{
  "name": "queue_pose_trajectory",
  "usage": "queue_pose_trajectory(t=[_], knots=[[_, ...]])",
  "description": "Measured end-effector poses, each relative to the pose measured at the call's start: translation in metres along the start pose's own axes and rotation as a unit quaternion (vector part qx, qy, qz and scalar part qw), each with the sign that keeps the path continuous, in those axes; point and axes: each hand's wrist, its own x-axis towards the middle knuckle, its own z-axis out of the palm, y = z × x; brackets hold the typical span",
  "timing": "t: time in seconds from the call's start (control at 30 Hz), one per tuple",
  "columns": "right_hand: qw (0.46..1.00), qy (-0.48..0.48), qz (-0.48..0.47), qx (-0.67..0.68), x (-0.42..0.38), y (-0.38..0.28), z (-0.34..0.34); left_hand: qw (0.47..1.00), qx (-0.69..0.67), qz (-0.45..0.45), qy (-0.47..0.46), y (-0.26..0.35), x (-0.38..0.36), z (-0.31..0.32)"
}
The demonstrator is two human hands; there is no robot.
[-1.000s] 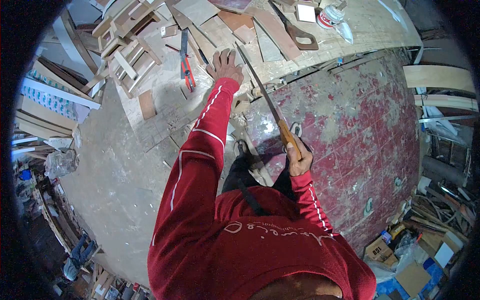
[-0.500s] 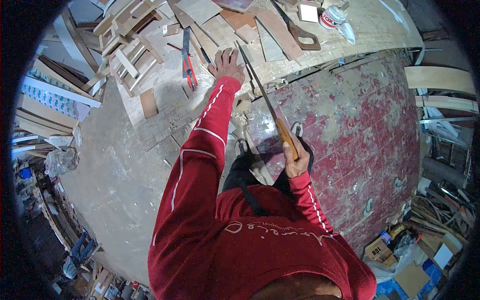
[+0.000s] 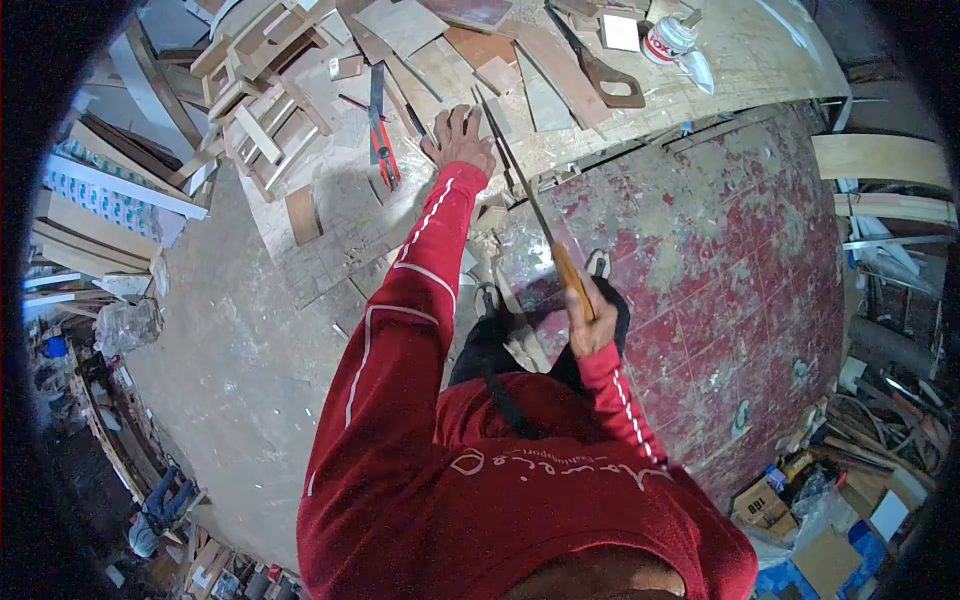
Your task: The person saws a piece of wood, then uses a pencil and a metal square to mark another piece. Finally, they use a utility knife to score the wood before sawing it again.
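My right hand (image 3: 594, 322) is closed around the yellow-brown wooden handle of a handsaw (image 3: 540, 212). Its long, narrow blade points forward and crosses the near edge of the workbench (image 3: 345, 225). Just left of the blade, my left hand (image 3: 462, 138) presses down on the bench top with its fingers bent and apart. What lies under that palm is mostly hidden, though a thin wood piece (image 3: 497, 115) shows beside the fingers and blade. Red-handled pliers or cutters (image 3: 382, 155) lie left of this hand.
Wood offcuts (image 3: 405, 25) cover the bench's far side, near a second handsaw (image 3: 610, 85) and a white tub (image 3: 668, 40). Small wooden frames (image 3: 270, 130) stand at the left. Below is a worn red floor (image 3: 720, 280); a cardboard box (image 3: 765, 505) sits lower right.
The view has shifted slightly, so the bench appears a little lower. Relative to the bench, my right hand and the saw have moved slightly forward. My left hand stays in place.
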Motion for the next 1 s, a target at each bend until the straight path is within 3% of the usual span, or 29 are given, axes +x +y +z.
queue_pose_trajectory(t=[0.1, 0.17, 0.27, 0.43, 0.5, 0.53, 0.7, 0.77, 0.8, 0.9, 1.0], knots=[[1.000, 0.007, 0.026, 0.013, -0.022, 0.001, -0.012, 1.000, -0.009, 0.000, 0.002, 0.001, -0.001, -0.001], [0.999, 0.009, -0.030, -0.002, 0.007, -0.012, 0.000, 1.000, -0.001, 0.007, 0.009, 0.003, -0.002, -0.005], [0.996, -0.029, 0.084, 0.000, 0.035, -0.002, 0.019, 1.000, 0.017, 0.003, -0.004, 0.002, -0.003, -0.004], [0.999, 0.013, -0.018, 0.032, 0.004, -0.004, -0.001, 1.000, 0.001, -0.007, 0.014, 0.002, -0.001, 0.001], [1.000, 0.008, 0.002, 0.011, 0.004, -0.008, 0.000, 1.000, 0.001, -0.003, 0.014, -0.001, -0.002, 0.001], [0.990, -0.043, 0.131, 0.010, 0.015, -0.013, 0.001, 1.000, 0.001, 0.004, 0.015, -0.001, -0.001, 0.002], [0.998, -0.021, 0.060, 0.021, 0.011, 0.004, 0.003, 1.000, 0.006, -0.007, 0.013, 0.000, -0.003, 0.004], [0.999, 0.017, -0.019, 0.036, -0.007, 0.015, -0.006, 1.000, 0.004, -0.009, 0.015, 0.003, 0.001, 0.002], [0.997, 0.001, 0.055, 0.062, -0.011, 0.010, -0.010, 1.000, 0.007, -0.007, 0.016, 0.002, 0.003, 0.002], [0.994, -0.039, 0.097, 0.014, 0.027, -0.004, 0.006, 1.000, 0.013, 0.003, 0.021, 0.001, -0.002, 0.005], [0.997, -0.031, 0.066, 0.017, 0.034, -0.005, 0.012, 0.999, 0.019, 0.014, 0.023, -0.002, 0.004, 0.000]])
